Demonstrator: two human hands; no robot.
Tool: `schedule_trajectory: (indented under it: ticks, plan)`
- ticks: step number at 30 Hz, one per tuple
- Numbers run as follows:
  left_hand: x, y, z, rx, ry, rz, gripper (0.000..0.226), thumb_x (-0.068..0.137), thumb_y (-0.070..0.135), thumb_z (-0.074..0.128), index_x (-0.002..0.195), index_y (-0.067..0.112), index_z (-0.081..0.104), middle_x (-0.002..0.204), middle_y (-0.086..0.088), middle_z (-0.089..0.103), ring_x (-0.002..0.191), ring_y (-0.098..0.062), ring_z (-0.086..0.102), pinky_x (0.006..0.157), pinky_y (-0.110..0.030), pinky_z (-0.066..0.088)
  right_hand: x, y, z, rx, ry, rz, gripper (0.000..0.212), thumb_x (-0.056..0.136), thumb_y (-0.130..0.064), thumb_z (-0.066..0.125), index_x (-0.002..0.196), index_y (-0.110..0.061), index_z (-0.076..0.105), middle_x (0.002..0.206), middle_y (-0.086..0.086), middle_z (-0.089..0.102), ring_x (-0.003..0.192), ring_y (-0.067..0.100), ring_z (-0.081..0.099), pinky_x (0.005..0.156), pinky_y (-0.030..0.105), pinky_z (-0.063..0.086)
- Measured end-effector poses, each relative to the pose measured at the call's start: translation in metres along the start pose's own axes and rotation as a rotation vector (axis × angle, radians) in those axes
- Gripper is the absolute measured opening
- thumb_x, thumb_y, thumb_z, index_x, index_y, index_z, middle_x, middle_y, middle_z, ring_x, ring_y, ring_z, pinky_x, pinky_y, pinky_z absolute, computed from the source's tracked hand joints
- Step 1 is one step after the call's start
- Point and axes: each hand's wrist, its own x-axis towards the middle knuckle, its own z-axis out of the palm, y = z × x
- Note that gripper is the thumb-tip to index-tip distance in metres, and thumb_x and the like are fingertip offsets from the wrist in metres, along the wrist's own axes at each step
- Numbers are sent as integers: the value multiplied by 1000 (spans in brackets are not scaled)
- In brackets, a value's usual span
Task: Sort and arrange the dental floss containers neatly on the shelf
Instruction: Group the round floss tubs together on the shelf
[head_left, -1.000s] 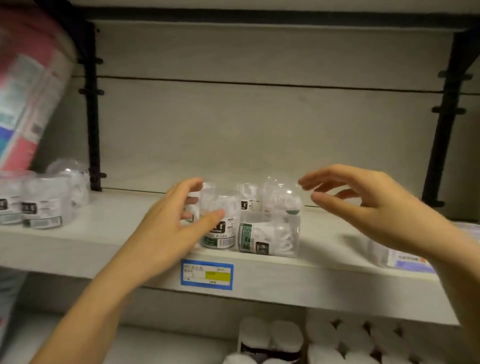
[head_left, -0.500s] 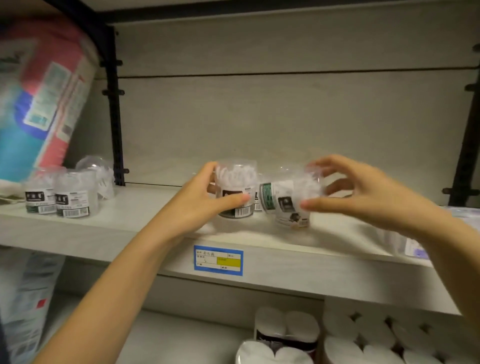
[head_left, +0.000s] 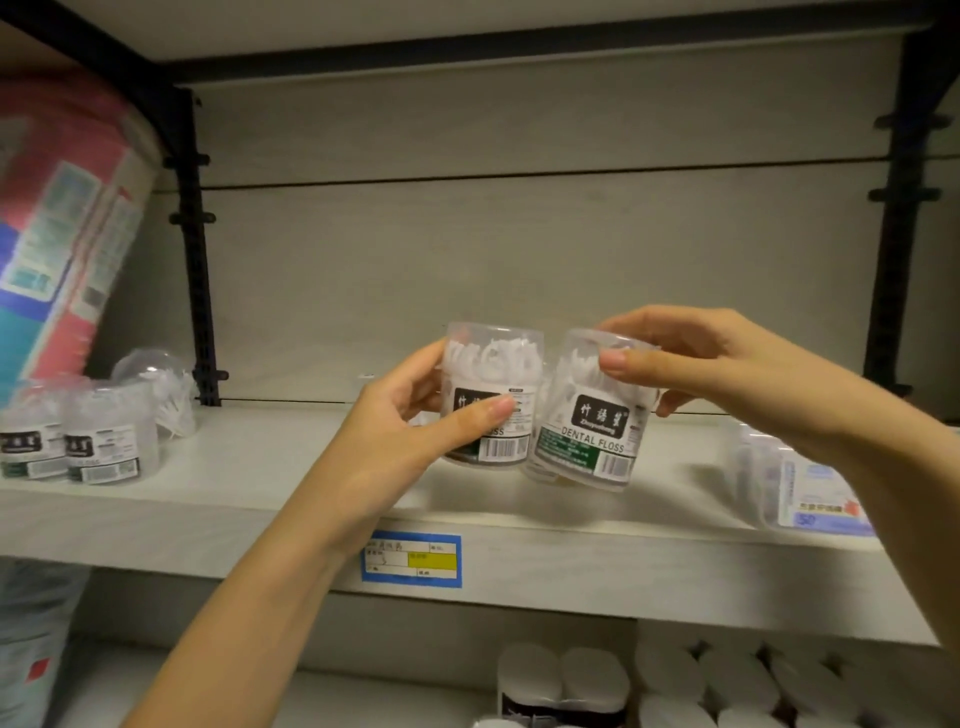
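Note:
Two clear round dental floss containers with dark labels are held side by side just above the white shelf (head_left: 291, 499). My left hand (head_left: 410, 441) grips the left container (head_left: 493, 374) upright, thumb across its label. My right hand (head_left: 727, 374) holds the right container (head_left: 587, 431) by its top, tilted with its base toward the left. Their sides are close or touching. Two more floss containers (head_left: 78, 441) stand at the shelf's left end, with a domed one (head_left: 150, 374) lying behind them.
A pink and blue soft pack (head_left: 57, 223) leans at the far left. A clear packet (head_left: 800, 483) lies at the shelf's right end. A blue price tag (head_left: 410, 558) is on the shelf edge. Black uprights (head_left: 195, 249) flank the bay. White rolls (head_left: 701, 686) fill the shelf below.
Both hands closed on the two containers and lifted them off the shelf toward me. The right one turned from lying on its side to nearly upright.

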Motion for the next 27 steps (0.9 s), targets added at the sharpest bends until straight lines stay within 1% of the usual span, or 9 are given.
schedule_trajectory:
  ticks: [2,4,6,7,11,15,18,20,27]
  plan:
    - [-3,-2,-2,3,30,-3,53,63,36,72,115,33,61,108,11,71,102,-6,65,82,-20,53,-2,-1,2,-8,14,-18,57,54,-67,62,104,-39,65,102,-10,69,89,10,66,64,22,53]
    - [-9,-3,-7,33,94,-2,57,61,36,75,116,32,60,108,11,71,100,-4,65,77,-16,53,-4,-2,6,-22,54,-50,59,52,-71,60,106,-46,62,107,-13,67,93,5,64,74,24,51]
    - [-20,-4,-17,105,157,11,64,58,39,82,116,31,59,109,11,69,101,-5,65,76,-18,54,-7,-6,15,-15,100,-97,61,52,-73,59,108,-49,60,108,-16,65,97,3,62,81,29,52]
    - [-27,-4,-24,139,179,19,65,57,41,84,116,31,58,109,12,69,101,-6,65,76,-18,54,-7,-8,22,-4,120,-125,62,52,-73,59,109,-49,59,108,-17,65,95,3,62,79,28,53]
    - [-58,-4,-54,247,258,31,61,54,37,82,110,35,58,106,19,68,96,0,64,71,-8,48,-7,-25,63,6,178,-243,62,50,-75,58,107,-51,58,104,-26,63,85,5,63,62,18,53]
    - [-83,-6,-97,319,324,27,59,52,43,77,107,34,58,104,17,69,95,-2,64,71,-8,47,5,-52,105,-18,154,-260,64,47,-87,50,104,-58,55,105,-33,60,91,-2,61,62,22,54]
    - [-101,-9,-137,327,347,4,60,53,40,82,107,36,57,105,20,67,96,1,63,72,-9,48,17,-73,135,-43,142,-268,61,50,-83,53,105,-58,55,106,-33,60,93,-3,60,66,21,53]
    - [-109,-13,-167,323,355,5,59,57,35,85,107,37,56,106,22,66,96,2,63,72,-9,49,23,-85,157,-47,143,-262,58,51,-80,54,105,-58,55,106,-34,59,92,-4,60,63,24,55]
    - [-119,-31,-289,355,341,41,67,46,52,80,107,38,55,105,25,66,95,3,64,74,-11,51,63,-128,235,-68,204,-206,62,52,-78,55,108,-52,56,106,-30,61,87,0,62,66,22,52]
